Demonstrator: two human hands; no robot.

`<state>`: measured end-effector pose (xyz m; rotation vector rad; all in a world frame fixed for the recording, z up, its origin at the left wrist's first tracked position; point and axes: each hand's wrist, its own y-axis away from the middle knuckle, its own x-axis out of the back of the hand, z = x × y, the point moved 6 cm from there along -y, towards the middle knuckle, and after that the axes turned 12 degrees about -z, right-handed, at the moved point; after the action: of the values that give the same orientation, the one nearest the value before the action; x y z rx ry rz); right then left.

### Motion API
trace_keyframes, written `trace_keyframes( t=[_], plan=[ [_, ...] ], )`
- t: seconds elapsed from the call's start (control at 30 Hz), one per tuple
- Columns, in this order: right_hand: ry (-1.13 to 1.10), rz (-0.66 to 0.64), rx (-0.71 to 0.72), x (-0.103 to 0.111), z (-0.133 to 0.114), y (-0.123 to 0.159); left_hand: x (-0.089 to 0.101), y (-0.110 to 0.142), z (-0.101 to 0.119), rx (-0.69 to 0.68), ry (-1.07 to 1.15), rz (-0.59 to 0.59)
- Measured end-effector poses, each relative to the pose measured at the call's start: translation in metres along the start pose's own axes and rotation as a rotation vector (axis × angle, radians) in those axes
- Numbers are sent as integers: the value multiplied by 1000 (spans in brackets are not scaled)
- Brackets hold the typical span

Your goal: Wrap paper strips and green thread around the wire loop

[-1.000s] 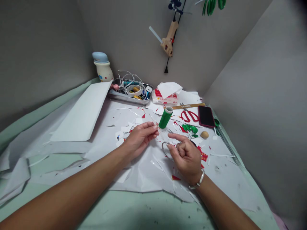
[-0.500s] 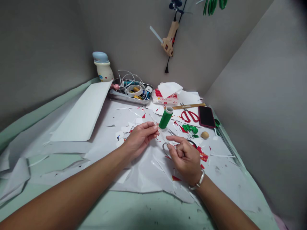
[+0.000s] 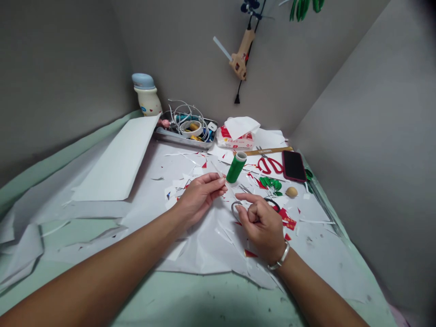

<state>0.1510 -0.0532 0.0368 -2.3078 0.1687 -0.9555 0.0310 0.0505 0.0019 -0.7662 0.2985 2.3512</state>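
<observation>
My left hand (image 3: 203, 193) is closed in a pinch on a thin white strip (image 3: 217, 170), which runs slantwise past the fingertips on both sides. My right hand (image 3: 261, 220) has its index finger reaching to the strip's lower end. Its other fingers are curled, and whatever they hold is hidden. Just beyond the fingertips stands a green spool of thread (image 3: 235, 169), upright. Beneath my right hand are scissors with dark handle loops (image 3: 273, 204), mostly covered by the hand.
Paper scraps surround the hands. Red-handled scissors (image 3: 270, 165), a phone (image 3: 294, 166), green leaf-like pieces (image 3: 271, 185) and a small tan ball (image 3: 291, 192) lie right. Behind stand a metal tray (image 3: 185, 141) and tissue pack (image 3: 235, 138). A white board (image 3: 117, 159) is left; a glue gun (image 3: 242, 54) hangs above.
</observation>
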Motion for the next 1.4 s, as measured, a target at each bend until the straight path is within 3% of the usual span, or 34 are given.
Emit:
trace_keyframes(
  t=[0.6, 1.03, 1.2, 1.4],
  plan=[
    [91, 55, -21, 1, 5, 0, -2, 2, -5, -13, 23, 22],
    [110, 69, -39, 3, 4, -2, -1, 6, -4, -44, -249, 48],
    [103, 82, -43, 5, 3, -3, -3, 9, 2, -62, -372, 122],
    [65, 106, -67, 5, 5, 0, -4, 8, -2, -65, -265, 69]
  ],
)
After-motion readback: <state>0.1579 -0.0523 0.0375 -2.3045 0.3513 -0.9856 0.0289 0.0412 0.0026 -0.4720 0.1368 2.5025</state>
